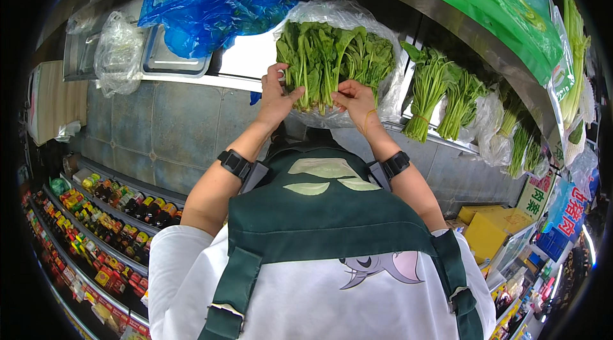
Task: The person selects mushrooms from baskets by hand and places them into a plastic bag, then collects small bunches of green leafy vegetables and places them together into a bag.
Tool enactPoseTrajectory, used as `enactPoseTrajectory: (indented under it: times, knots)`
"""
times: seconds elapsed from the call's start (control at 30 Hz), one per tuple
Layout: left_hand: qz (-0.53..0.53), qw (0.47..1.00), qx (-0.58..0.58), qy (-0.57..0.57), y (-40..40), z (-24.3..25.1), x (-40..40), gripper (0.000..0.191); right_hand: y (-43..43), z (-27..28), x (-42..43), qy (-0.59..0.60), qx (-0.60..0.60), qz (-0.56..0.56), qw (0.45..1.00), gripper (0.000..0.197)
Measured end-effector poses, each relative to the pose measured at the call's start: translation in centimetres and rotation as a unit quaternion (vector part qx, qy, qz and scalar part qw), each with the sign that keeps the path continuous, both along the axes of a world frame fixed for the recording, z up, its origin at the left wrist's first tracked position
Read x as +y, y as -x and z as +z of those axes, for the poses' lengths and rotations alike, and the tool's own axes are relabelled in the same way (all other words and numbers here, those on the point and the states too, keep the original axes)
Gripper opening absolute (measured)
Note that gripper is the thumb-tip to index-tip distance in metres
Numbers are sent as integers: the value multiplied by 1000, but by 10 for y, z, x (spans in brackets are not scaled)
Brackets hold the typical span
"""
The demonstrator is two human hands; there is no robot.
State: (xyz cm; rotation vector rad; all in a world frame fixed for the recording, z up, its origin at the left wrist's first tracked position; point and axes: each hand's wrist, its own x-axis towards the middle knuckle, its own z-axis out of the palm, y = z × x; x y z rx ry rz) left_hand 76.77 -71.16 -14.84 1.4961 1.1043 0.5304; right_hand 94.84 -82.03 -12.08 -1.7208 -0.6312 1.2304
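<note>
A pile of leafy green vegetables (313, 62), with stem ends towards me, lies on a transparent plastic bag (390, 96) at the counter. My left hand (279, 96) grips the pile's left edge, its thumb over the lower stems and its fingers along the side. Close to the stem ends, my right hand (357, 102) pinches a stem between thumb and fingers. A tied bunch of greens (424, 100) rests to the right of the bag, with another bunch of greens (459, 105) beside it.
Left of the greens lie a blue plastic bag (206, 9), a metal tray (175, 60) and a crumpled transparent bag (119, 52). A green printed package (488, 9) overhangs the right side. Bottled goods fill shelves (110, 215) behind me on the left; a yellow box (495, 232) stands right.
</note>
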Motion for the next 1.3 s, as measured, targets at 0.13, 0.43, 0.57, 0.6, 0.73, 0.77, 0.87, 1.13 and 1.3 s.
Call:
enactPoseTrajectory:
  times: [0.13,0.43,0.57,0.6,0.73,0.77,0.87,1.13,1.3]
  knots:
    - [1,993,40,-115,-2,29,-5,61,2,11,-4,-15,38,-101,994,11]
    - [-82,962,-136,221,-41,87,-8,15,19,51,2,-150,-30,-75,985,8]
    - [-74,957,-200,196,-48,76,-9,20,21,58,0,-131,18,-103,986,9]
    - [-74,957,-200,196,-47,75,-10,20,20,56,-2,-131,18,-103,986,9]
    - [-101,968,-190,130,-44,64,-15,10,20,49,-9,-130,6,-74,989,10]
    - [-106,968,-195,117,-43,61,-15,8,20,48,-10,-135,9,-73,988,10]
    - [-82,968,-200,128,-42,75,-15,16,15,42,-10,-142,-25,-76,987,11]
    - [67,996,39,-39,4,30,1,55,-31,24,1,-31,-388,-90,917,31]
    - [82,996,40,6,-6,7,-3,82,-6,25,4,30,-319,-3,947,31]
